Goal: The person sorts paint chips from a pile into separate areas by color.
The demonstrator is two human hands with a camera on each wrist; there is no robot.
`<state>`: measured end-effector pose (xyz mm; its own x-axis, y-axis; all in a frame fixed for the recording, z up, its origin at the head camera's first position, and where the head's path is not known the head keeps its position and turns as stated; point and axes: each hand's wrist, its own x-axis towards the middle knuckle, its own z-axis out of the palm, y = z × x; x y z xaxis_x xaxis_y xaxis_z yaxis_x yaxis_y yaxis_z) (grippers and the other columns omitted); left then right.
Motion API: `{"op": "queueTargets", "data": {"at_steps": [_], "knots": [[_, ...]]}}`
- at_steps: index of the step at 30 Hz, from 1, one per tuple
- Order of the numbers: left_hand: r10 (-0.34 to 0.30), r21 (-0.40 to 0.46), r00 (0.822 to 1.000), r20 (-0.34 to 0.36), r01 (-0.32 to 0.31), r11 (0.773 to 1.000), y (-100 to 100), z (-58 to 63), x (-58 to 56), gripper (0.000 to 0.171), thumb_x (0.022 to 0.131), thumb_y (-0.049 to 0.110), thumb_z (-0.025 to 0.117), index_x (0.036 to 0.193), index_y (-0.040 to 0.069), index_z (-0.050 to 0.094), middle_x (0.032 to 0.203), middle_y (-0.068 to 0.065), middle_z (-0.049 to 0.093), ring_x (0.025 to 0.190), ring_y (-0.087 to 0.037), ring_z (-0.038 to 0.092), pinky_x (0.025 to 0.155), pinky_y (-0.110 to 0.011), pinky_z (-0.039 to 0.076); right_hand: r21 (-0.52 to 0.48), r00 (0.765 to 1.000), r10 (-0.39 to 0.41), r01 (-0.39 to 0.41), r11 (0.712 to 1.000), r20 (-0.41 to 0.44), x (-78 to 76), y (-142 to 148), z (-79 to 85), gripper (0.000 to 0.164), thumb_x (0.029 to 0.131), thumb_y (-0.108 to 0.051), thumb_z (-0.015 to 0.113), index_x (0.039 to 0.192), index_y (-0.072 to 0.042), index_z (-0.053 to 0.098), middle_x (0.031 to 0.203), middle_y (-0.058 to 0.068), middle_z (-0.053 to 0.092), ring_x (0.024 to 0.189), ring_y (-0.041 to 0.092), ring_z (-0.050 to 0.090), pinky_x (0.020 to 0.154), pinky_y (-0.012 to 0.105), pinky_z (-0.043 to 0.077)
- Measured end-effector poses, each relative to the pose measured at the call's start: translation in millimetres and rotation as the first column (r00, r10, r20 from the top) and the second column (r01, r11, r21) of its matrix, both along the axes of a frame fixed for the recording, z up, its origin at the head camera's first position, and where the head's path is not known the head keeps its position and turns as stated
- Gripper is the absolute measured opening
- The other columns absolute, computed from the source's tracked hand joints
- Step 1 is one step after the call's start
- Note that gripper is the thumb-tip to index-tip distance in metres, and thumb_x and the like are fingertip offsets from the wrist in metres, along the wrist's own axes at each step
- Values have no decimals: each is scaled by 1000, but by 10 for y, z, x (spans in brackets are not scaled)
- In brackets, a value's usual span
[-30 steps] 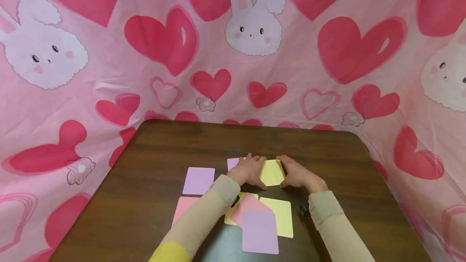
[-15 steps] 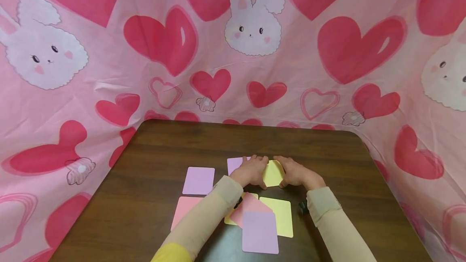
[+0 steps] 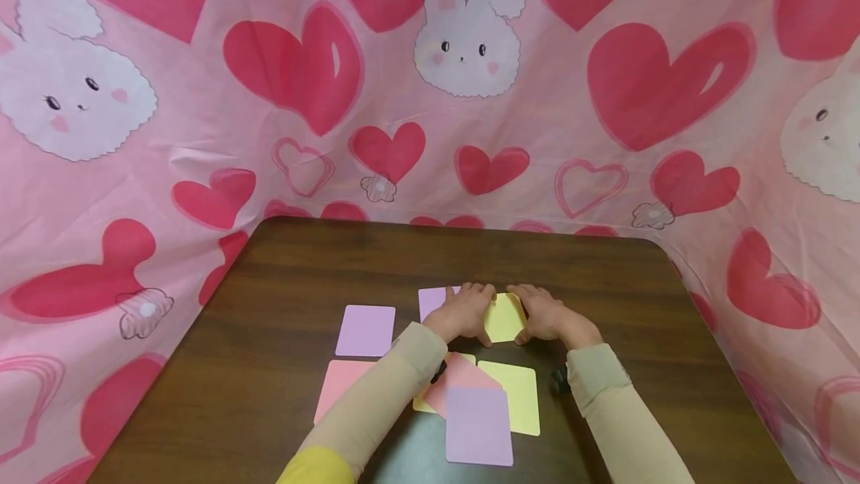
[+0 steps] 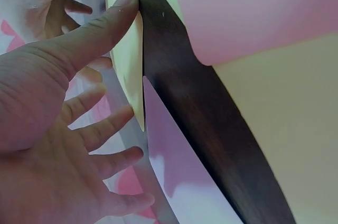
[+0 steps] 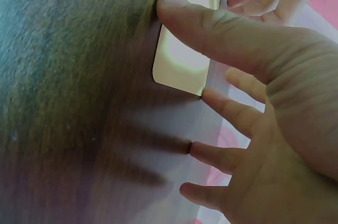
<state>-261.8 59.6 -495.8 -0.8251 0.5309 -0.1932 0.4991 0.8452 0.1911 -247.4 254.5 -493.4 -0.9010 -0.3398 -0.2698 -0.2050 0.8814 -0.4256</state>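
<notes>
A yellow card (image 3: 505, 320) lies toward the far half of the table, between both hands. My left hand (image 3: 462, 311) touches its left side, thumb at the near edge and fingers spread toward the far edge. Opposite it, my right hand (image 3: 547, 315) touches the right side in the same way. In the right wrist view the thumb overlaps the yellow card (image 5: 185, 60) and one fingertip meets its far corner. A purple card (image 3: 431, 303) sits partly hidden behind my left hand; in the left wrist view this purple card (image 4: 179, 166) adjoins the yellow one.
Nearer on the dark wooden table (image 3: 269, 439), a purple card (image 3: 479, 428) and a pink card (image 3: 463, 378) overlap two yellow cards, one at the right (image 3: 524, 398). To the left are another purple card (image 3: 366, 331) and a pink card (image 3: 341, 387), partly under my left sleeve.
My hands have drawn slightly closer together, left hand to the right and right hand to the left, covering more of the yellow card's sides. The head view has tipped down a little.
</notes>
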Motion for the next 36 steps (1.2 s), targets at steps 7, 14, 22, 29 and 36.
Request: {"op": "queueTargets", "data": {"at_steps": [7,14,22,29,36], "knots": [[2,-11,1000,-7,-2,1000,23,33,6,88,62,51,94,133,24,50,139,-1,57,130,-28,47,108,-66,30,3,1000,-2,2,1000,-1,-32,4,-3,105,65,-24,96,152,-7,38,150,22,42,132,50,36,100,77,31],[-28,-26,1000,8,29,999,76,69,-52,85,58,48,98,125,25,52,128,-5,58,125,-30,45,108,-66,27,-7,1000,-16,16,1000,-1,-42,24,-24,110,66,-26,95,155,-5,33,156,25,35,138,54,31,101,81,26],[-42,13,997,61,41,999,74,40,-90,81,58,42,99,122,24,52,124,-6,55,123,-29,43,108,-62,27,-15,999,-30,31,999,17,-39,17,-42,112,66,-25,95,156,-7,31,158,25,33,140,55,27,102,81,22],[-45,16,997,67,44,999,40,42,-99,81,59,44,98,122,24,50,123,-5,55,120,-28,43,105,-60,27,-4,1000,-23,23,1000,17,-51,-30,-22,111,66,-22,95,156,-8,32,157,23,35,139,53,30,103,80,23],[-51,11,998,31,51,999,31,40,-90,87,57,47,98,125,24,49,126,-5,55,121,-28,43,105,-60,26,6,1000,-25,25,1000,14,-59,-8,-6,108,65,-22,96,155,-11,37,154,22,37,132,51,33,103,79,24]]}}
